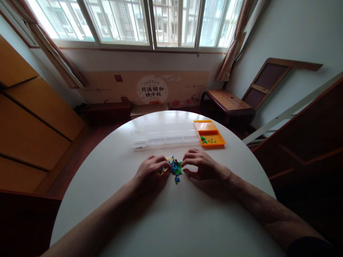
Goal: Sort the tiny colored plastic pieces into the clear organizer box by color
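Observation:
A small pile of toy building bricks (176, 167), blue, green, cream and dark ones, lies on the white round table (171, 221). My left hand (153, 169) curves over the pile's left side, with bent fingers and the index fingertip at the bricks. A few yellow and dark pieces show beneath those fingers. At the right edge of the pile is my right hand (203, 165), its thumb and fingers apart and the fingertips close to the green bricks. No brick shows in its grasp. One blue piece (177, 179) sits just below the main heap.
Behind the pile stands a clear plastic compartment tray (156, 138). Beside its right end, an orange box (220, 138) holds several small green bricks (205, 140). Further back are a wooden-topped stool (227, 100) and a printed cardboard panel (184, 85) under the window.

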Demonstrator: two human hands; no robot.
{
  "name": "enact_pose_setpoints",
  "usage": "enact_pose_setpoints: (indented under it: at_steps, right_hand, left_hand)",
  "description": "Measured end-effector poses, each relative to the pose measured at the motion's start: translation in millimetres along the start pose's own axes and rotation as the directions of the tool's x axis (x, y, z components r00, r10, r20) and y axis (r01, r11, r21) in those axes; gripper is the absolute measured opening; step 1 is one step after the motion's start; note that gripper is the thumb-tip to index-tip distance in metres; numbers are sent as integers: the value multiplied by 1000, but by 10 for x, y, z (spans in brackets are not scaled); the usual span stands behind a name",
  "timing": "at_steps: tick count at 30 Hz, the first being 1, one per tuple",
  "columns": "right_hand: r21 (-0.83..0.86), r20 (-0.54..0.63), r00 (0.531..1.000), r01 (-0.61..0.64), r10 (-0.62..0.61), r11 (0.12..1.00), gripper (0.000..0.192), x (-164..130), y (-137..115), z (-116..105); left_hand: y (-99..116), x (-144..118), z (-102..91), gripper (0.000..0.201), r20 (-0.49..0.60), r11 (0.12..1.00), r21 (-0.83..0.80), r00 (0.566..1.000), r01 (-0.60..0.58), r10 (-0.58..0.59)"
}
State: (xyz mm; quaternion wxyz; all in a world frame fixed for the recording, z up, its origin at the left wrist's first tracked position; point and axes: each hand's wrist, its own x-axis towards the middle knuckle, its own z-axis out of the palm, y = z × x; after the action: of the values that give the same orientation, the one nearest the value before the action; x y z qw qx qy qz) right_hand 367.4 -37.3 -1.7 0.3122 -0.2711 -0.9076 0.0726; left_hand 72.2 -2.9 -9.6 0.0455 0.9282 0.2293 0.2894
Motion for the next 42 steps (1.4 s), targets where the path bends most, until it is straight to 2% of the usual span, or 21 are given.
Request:
enact_pose_setpoints:
  at_steps: [13, 16, 18, 20, 21, 24, 25, 27, 29, 30, 32, 35, 38, 40, 42]
  right_hand:
    - [-43, 35, 998, -42, 43, 998, 7, -14, 42, 104]
    - [-62, -32, 998, -51, 49, 997, 6, -5, 37, 53]
    - [-81, -143, 985, -111, 99, 991, 6, -6, 53, 1]
    - [-92, -294, 935, -234, 198, 968, 7, -26, 106, -50]
    - [-93, -375, 890, -313, 258, 945, 8, -46, 151, -72]
    - [-85, -573, 705, -558, 418, 825, 11, -140, 339, -127]
    - [-74, -611, 647, -620, 456, 781, 11, -176, 409, -142]
    - [-49, -638, 567, -705, 521, 707, 12, -239, 525, -164]
    - [-33, -643, 538, -730, 544, 683, 11, -270, 579, -170]
    - [-28, -642, 546, -719, 539, 695, 11, -268, 577, -165]
    - [-21, -619, 606, -649, 499, 761, 9, -233, 513, -141]
    - [-48, -511, 772, -463, 377, 885, 7, -135, 325, -77]
    - [-102, -323, 927, -235, 191, 967, 7, -48, 144, -3]
    - [-111, -194, 978, -105, 82, 988, 11, -15, 72, 47]
    - [-99, -116, 993, -28, 16, 995, 14, -2, 44, 93]
  left_hand:
    - [20, 33, -37, 15, -33, 1000, 12, 999, -15, 16]
    - [15, 23, -37, 14, -39, 1000, 8, 999, -9, 9]
    - [9, 11, -32, 14, -43, 1000, 6, 999, -8, 8]
    - [2, -3, -27, 15, -47, 1000, 5, 999, -12, 12]
    - [-2, -9, -26, 15, -50, 1000, 4, 999, -14, 14]
    - [-6, -20, -30, 13, -81, 1000, -5, 997, -23, 22]
    - [-6, -20, -33, 13, -98, 1000, -7, 995, -25, 24]
    - [-2, -18, -44, 11, -129, 1000, -11, 991, -28, 26]
    - [3, -15, -53, 11, -147, 1000, -16, 989, -22, 20]
    - [5, -14, -57, 12, -154, 1000, -20, 988, -17, 13]
    - [7, -13, -62, 14, -162, 1000, -30, 987, -3, -2]
    - [7, -9, -64, 14, -165, 999, -39, 986, 7, -14]
    - [7, 0, -59, 11, -172, 999, -45, 985, -8, 0]
    - [9, 8, -54, 7, -173, 998, -57, 985, -35, 25]
    - [16, 17, -52, 5, -169, 995, -75, 984, -70, 56]
